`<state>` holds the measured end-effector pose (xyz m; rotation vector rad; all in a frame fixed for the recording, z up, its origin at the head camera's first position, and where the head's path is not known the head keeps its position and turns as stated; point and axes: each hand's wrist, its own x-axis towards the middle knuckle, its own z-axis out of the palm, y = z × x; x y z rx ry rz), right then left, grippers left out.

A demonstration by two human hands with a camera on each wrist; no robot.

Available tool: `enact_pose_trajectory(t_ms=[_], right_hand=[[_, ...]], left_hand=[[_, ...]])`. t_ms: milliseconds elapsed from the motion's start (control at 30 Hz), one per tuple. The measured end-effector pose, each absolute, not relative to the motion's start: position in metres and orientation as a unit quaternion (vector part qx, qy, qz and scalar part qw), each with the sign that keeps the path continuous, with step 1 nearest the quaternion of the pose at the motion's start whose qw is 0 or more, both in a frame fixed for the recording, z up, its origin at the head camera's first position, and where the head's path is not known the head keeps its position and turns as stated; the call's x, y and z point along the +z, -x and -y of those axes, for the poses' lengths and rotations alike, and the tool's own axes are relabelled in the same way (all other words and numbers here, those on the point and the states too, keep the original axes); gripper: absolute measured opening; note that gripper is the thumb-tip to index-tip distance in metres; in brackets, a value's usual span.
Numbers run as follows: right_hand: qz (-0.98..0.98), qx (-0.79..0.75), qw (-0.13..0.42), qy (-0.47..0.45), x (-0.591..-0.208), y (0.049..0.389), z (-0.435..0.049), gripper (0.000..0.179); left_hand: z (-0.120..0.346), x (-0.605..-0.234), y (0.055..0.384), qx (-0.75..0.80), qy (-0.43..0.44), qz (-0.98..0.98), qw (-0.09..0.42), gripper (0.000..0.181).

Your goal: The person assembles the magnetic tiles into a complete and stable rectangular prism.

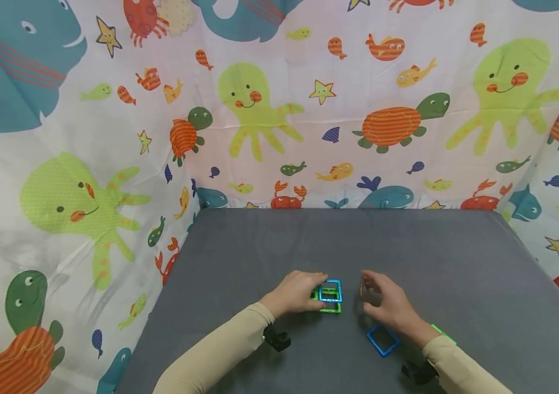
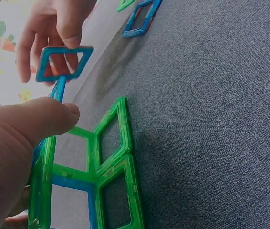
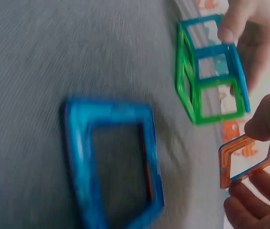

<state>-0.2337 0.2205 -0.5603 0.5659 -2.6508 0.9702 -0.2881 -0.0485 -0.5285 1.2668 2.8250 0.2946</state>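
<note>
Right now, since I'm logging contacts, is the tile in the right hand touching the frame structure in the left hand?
Apart. The head view shows it: grey table surface is visible between the held tile and the frame structure.

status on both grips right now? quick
Left grip: closed, holding the green-and-blue frame structure.
Right grip: closed, pinching a single orange-and-blue frame, held apart from the structure.

Curtained-off booth, grey cloth-topped surface, fabric walls printed with cartoon sea creatures (wider room hidden)
</note>
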Motion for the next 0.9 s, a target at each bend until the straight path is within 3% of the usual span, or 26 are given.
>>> enact_pose_trajectory(t_ms=[900], right_hand=[[0.876,0.422,0.095,-0.213,-0.573,0.242,-0.181,0.073]], left_hand=[[0.049,-0.529,0.289,0.097,-0.402,-0.910,0.024,0.066]])
